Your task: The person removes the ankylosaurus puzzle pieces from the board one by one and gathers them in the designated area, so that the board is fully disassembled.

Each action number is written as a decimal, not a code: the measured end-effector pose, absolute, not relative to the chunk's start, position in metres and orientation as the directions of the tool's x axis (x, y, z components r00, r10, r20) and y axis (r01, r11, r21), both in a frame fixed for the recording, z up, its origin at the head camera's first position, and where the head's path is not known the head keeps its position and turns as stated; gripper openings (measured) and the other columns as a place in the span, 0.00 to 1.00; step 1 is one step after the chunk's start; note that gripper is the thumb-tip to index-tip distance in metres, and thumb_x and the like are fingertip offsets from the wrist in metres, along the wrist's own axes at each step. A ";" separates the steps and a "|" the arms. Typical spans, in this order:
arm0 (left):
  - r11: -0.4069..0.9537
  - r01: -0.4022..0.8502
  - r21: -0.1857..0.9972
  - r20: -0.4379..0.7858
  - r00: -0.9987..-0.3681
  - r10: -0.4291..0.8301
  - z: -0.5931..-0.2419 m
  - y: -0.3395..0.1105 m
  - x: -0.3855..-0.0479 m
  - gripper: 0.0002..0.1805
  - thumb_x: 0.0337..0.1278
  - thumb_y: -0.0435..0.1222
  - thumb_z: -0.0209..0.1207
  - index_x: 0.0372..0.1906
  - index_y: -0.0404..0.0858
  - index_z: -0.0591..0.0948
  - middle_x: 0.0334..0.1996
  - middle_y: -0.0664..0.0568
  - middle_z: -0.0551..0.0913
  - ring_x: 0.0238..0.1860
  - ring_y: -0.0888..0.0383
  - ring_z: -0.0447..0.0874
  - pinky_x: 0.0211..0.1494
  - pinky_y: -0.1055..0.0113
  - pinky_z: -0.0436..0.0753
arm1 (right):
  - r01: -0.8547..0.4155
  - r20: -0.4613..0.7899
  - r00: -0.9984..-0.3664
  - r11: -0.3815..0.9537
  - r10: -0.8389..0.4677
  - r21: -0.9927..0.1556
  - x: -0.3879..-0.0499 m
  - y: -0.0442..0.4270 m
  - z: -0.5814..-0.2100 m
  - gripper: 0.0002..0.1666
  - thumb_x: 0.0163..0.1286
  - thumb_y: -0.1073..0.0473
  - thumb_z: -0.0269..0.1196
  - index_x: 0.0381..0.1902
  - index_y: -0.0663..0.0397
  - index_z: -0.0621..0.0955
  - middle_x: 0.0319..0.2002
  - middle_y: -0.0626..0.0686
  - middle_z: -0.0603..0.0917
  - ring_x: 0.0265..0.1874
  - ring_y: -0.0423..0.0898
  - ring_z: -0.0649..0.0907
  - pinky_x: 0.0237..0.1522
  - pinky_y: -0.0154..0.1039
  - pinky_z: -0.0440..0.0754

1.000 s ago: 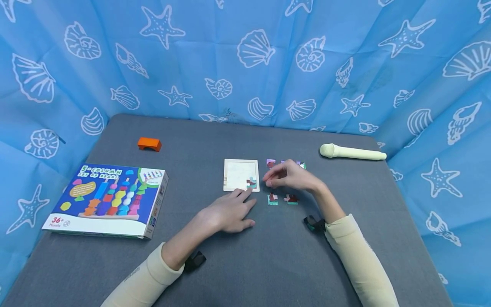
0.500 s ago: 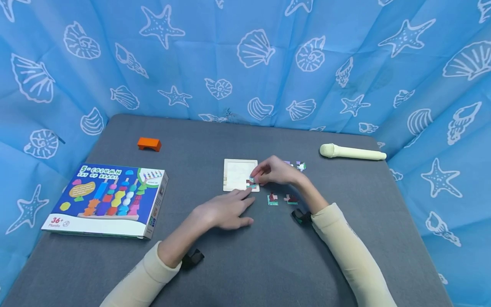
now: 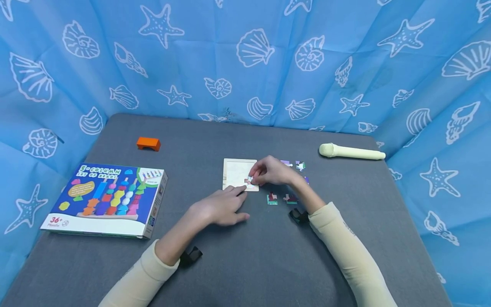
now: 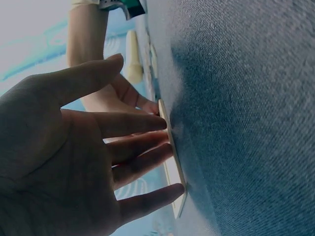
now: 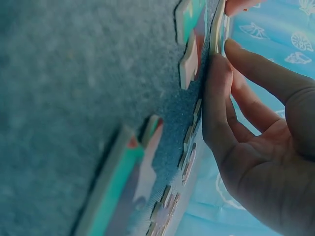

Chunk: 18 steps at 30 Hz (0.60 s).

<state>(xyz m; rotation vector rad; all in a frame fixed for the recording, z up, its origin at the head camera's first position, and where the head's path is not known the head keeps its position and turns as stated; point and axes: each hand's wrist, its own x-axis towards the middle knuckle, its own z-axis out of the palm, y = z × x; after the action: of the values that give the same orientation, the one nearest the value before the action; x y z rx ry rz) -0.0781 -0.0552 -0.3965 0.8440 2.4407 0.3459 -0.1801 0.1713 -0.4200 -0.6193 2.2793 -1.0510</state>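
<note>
A small square wooden puzzle tray (image 3: 230, 183) lies flat on the table, with jigsaw pieces (image 3: 248, 181) in its near right corner. My right hand (image 3: 273, 171) reaches over the tray's right edge and pinches a puzzle piece between thumb and index finger at that corner. Its fingertips largely hide the piece. My left hand (image 3: 219, 207) rests its straight fingers on the tray's near edge, thumb spread apart; the left wrist view shows the fingertips touching the tray rim (image 4: 178, 169).
Loose jigsaw pieces (image 3: 272, 198) lie right of the tray, some partly behind my right hand. A bead-set box (image 3: 103, 200) sits at the left, an orange arched block (image 3: 148, 143) behind it. A pale toy microphone (image 3: 352, 152) lies at the back right.
My right hand has moved left from among the loose pieces to the tray's near right corner, bringing a puzzle piece. My left hand has shifted slightly left along the tray's near edge.
</note>
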 end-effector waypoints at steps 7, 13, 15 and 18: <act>0.769 0.496 0.403 -0.413 -0.652 0.636 -0.395 -0.058 -0.080 0.41 0.83 0.55 0.56 0.84 0.33 0.64 0.89 0.43 0.55 0.89 0.45 0.56 0.89 0.48 0.64 | -0.204 -0.230 -0.761 0.561 -0.607 -0.802 -0.176 0.171 -0.419 0.07 0.72 0.70 0.70 0.47 0.65 0.87 0.37 0.60 0.91 0.34 0.41 0.87 0.39 0.31 0.87; 0.786 0.472 0.400 -0.428 -0.662 0.616 -0.394 -0.057 -0.079 0.40 0.82 0.56 0.56 0.84 0.36 0.66 0.89 0.45 0.57 0.89 0.47 0.57 0.86 0.45 0.68 | -0.190 -0.190 -0.794 0.532 -0.578 -0.825 -0.169 0.180 -0.418 0.07 0.73 0.68 0.71 0.47 0.64 0.87 0.38 0.61 0.91 0.36 0.45 0.89 0.41 0.33 0.89; 0.788 0.471 0.396 -0.426 -0.666 0.612 -0.395 -0.057 -0.078 0.39 0.82 0.56 0.56 0.84 0.37 0.67 0.89 0.45 0.57 0.88 0.47 0.58 0.85 0.42 0.70 | -0.178 -0.189 -0.801 0.527 -0.569 -0.831 -0.167 0.187 -0.416 0.08 0.73 0.68 0.71 0.48 0.64 0.87 0.39 0.62 0.91 0.36 0.44 0.89 0.43 0.32 0.89; 0.794 0.463 0.395 -0.431 -0.669 0.605 -0.395 -0.056 -0.078 0.39 0.82 0.56 0.56 0.84 0.38 0.68 0.89 0.46 0.58 0.88 0.48 0.58 0.83 0.39 0.71 | -0.167 -0.196 -0.804 0.530 -0.561 -0.831 -0.162 0.198 -0.413 0.08 0.73 0.67 0.71 0.48 0.65 0.87 0.40 0.62 0.91 0.38 0.43 0.89 0.44 0.31 0.89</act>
<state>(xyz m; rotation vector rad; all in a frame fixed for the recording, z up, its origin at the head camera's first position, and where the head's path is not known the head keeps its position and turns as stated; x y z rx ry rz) -0.0784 -0.0561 -0.3952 0.7910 2.4262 0.3410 -0.1622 0.1985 -0.4130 -0.5940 2.3284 -1.1961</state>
